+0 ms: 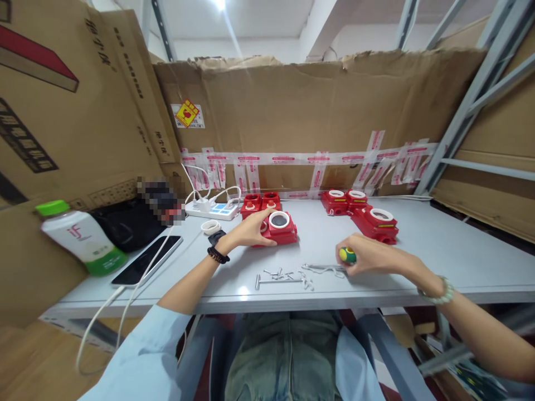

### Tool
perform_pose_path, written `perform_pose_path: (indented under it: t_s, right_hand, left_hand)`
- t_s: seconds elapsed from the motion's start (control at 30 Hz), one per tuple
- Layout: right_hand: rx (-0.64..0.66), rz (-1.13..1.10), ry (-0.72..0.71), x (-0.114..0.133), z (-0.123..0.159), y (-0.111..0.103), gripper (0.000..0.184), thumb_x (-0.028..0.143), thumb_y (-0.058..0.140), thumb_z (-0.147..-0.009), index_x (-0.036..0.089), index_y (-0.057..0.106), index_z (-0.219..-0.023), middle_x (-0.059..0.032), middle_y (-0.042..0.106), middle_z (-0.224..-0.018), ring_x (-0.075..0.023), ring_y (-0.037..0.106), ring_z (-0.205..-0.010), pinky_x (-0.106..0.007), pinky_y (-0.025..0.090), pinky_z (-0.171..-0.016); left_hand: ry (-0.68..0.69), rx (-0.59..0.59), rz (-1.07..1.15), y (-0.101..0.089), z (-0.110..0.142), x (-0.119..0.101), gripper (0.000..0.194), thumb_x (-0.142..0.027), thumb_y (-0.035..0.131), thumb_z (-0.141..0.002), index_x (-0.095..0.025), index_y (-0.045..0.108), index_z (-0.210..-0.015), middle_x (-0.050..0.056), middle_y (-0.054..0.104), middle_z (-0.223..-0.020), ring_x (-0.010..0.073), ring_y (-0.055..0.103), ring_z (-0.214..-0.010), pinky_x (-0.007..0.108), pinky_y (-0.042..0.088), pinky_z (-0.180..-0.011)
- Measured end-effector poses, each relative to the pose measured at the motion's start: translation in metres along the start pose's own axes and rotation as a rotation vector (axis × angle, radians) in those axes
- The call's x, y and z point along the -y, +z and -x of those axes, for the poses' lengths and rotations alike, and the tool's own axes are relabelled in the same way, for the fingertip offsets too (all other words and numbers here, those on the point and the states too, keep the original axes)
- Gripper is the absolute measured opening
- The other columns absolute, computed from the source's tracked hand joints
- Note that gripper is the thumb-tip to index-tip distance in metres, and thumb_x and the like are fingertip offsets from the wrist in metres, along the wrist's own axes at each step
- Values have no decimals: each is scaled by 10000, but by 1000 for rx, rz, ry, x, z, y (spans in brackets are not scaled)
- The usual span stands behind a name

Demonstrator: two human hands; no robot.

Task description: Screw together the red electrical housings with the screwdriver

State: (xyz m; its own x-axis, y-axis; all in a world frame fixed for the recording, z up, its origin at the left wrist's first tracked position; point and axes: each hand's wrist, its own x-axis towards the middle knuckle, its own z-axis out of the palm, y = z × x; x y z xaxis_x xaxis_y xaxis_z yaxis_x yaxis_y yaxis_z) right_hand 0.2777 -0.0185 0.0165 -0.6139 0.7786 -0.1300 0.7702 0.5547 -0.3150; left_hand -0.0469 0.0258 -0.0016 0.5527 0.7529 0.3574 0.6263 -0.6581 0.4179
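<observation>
My left hand (253,227) grips a red housing (288,236) by its left side, thumb at the front and fingers over the top. A white ring (279,220) surrounds the dark round window on its top. In my right hand (363,254) is a screwdriver (348,255) with a green and yellow handle; its shaft appears to point left, low over the table. Below that shaft lie some thin pale pieces too small to name. Loose screws (279,274) and a T-shaped metal rod (278,280) rest between my hands, near the front edge.
More red housings stand behind my left hand (251,204) and at the right (378,223). Leftward are a loose white ring (210,227), a power strip (215,210), a phone (148,260) with a white cable, and a bottle (86,239). Cardboard (313,111) walls the back.
</observation>
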Motion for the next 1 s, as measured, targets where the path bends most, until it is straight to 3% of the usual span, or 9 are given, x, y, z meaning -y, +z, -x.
perform_pose_path:
  t_s: [0.13,0.23,0.3,0.37,0.47,0.57,0.67,0.8,1.0]
  right_hand:
    - [-27,25,-17,1,3,8,121,190,596,-614,193,649,-723,-18,667,-752,-180,585,-748,-251,390,-626]
    - [-155,-5,-92,11,1,3,106,218,599,-685,189,661,-766,-35,686,-797,-186,606,-778,-272,428,-693]
    - [-349,-117,-158,19,-5,-3,106,251,588,-756,184,653,-804,-30,678,-763,-155,601,-693,-272,443,-673]
    - [-651,-311,-189,29,-16,-11,144,306,620,-780,190,627,-867,-7,643,-702,-123,563,-577,-254,431,-561]
    - [-977,-799,-261,44,-45,-22,200,383,635,-808,225,513,-800,90,458,-454,-93,450,-375,-224,365,-398]
    - [-1023,-1177,-341,57,-78,-27,378,438,679,-764,235,377,-661,119,373,-394,-66,367,-308,-198,296,-320]
    - [-1038,-1345,-335,66,-102,-26,415,436,714,-727,234,361,-642,124,369,-381,-59,360,-301,-185,276,-298]
    - [-1078,-1403,-337,70,-114,-21,409,428,720,-721,231,369,-645,127,374,-380,-50,359,-306,-172,280,-299]
    - [-1097,-1397,-323,72,-115,-20,408,418,723,-717,230,369,-643,127,369,-390,-48,357,-316,-173,287,-309]
  left_hand:
    - [5,30,7,4,-1,-1,731,-382,785,-629,-179,480,-1262,113,591,-1269,311,574,-1132,408,451,-948]
    - [-2,45,15,7,-1,0,733,-398,788,-621,-182,488,-1254,113,598,-1258,312,577,-1130,409,445,-954]
    - [-20,65,33,9,-1,0,754,-421,794,-612,-188,484,-1259,109,604,-1253,311,580,-1128,404,443,-956]
    - [-33,92,58,10,0,-1,792,-445,796,-608,-201,465,-1285,97,608,-1255,307,586,-1126,391,447,-949]
    - [-37,121,85,10,1,-6,818,-469,779,-630,-220,436,-1329,82,610,-1263,297,593,-1126,377,453,-940]
    - [-13,93,105,12,0,-11,790,-494,765,-648,-208,459,-1318,101,580,-1311,294,565,-1182,385,429,-995]
    - [-17,50,121,17,-2,-15,752,-511,742,-678,-184,480,-1302,128,591,-1292,295,581,-1155,400,443,-979]
    - [-26,34,132,21,-4,-15,715,-507,722,-706,-169,487,-1291,125,653,-1177,280,638,-1013,387,489,-868]
    - [-1,22,128,24,-5,-13,690,-507,727,-705,-183,499,-1269,119,650,-1182,274,637,-1010,380,490,-867]
